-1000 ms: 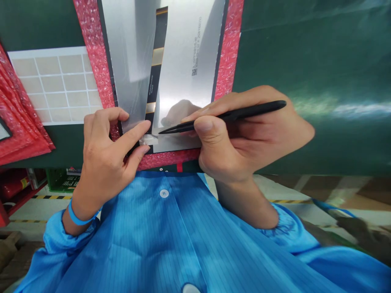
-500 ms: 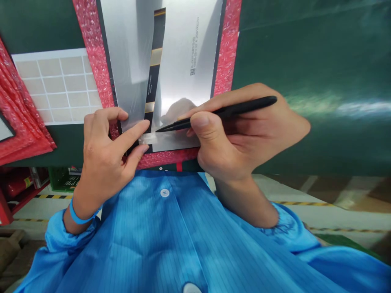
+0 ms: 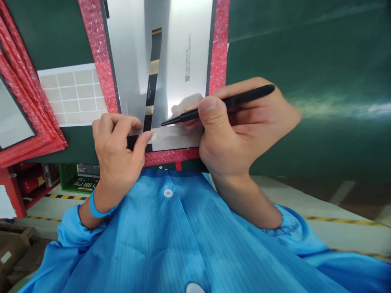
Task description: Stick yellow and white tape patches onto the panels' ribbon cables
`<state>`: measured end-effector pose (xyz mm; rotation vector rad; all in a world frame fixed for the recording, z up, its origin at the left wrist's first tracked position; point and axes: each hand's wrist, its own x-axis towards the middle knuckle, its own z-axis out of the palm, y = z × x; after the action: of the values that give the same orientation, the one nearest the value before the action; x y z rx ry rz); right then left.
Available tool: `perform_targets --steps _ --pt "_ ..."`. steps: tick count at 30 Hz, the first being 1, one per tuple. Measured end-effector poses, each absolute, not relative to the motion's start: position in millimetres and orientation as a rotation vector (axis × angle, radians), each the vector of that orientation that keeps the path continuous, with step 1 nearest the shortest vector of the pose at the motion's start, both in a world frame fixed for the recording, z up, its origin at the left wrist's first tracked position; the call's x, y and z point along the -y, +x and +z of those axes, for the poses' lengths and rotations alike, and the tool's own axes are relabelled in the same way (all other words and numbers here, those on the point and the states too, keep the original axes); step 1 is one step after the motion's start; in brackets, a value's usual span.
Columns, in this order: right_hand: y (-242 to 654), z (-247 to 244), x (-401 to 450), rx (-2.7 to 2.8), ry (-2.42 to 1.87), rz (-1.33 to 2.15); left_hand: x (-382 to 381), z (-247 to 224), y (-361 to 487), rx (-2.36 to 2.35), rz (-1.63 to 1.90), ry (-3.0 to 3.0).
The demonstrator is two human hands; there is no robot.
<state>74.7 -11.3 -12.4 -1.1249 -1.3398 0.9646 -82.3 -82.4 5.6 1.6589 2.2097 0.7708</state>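
A silver panel (image 3: 180, 53) lies on pink bubble wrap (image 3: 220, 49). A black and gold flex strip (image 3: 151, 85) runs along its middle. My left hand (image 3: 120, 150) rests at the panel's lower left, thumb at the strip's lower end beside a small clear piece (image 3: 153, 136); its fingers are bent, and whether they pinch anything is hidden. My right hand (image 3: 241, 130) holds black tweezers (image 3: 189, 115) like a pen, their tip just over the panel, right of the strip and apart from my left thumb.
Left of the panel is a sheet of square stickers (image 3: 75, 91). Farther left, another panel (image 3: 14, 106) lies in pink wrap. A green crate (image 3: 69, 178) and a red shelf (image 3: 18, 195) stand below the green table (image 3: 305, 81).
My left index finger has drawn back from the strip's lower end, and the thumb has moved up there. The tweezer tip has shifted slightly up and right. The whole view has shifted somewhat.
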Motion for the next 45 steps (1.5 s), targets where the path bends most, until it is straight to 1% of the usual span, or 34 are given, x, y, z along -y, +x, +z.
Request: perform_targets --steps 2,7,12,16,21,25,30,37,45 --pt "73.2 -13.9 10.3 1.312 -1.104 0.990 84.5 7.4 -85.6 -2.172 0.768 1.635" --pt "71.4 -16.8 9.9 1.261 -1.105 1.025 82.0 9.4 -78.0 -2.285 0.702 1.526" --pt "73.9 -25.8 10.9 1.212 -1.126 1.048 92.1 15.9 -87.3 -2.165 0.713 1.448" --pt "72.8 -29.7 11.2 1.114 -1.131 1.145 106.9 24.3 -94.2 -2.320 0.736 1.292" --pt "68.7 -29.0 14.3 1.076 -1.111 1.201 97.9 31.8 -78.2 -2.442 0.524 1.074" --pt "65.5 -32.3 15.1 1.024 -1.087 1.231 82.0 35.2 -82.5 -2.426 0.471 0.942" --pt "64.8 -33.8 12.9 0.994 -1.033 1.264 81.0 35.9 -100.3 -2.342 0.476 0.978" --pt "66.1 -25.7 13.1 1.098 -1.048 1.210 86.5 31.7 -81.8 -2.391 0.401 1.099" --pt "63.3 -26.7 16.9 1.097 -1.156 1.259 78.4 30.3 -92.7 -2.368 0.404 0.995"
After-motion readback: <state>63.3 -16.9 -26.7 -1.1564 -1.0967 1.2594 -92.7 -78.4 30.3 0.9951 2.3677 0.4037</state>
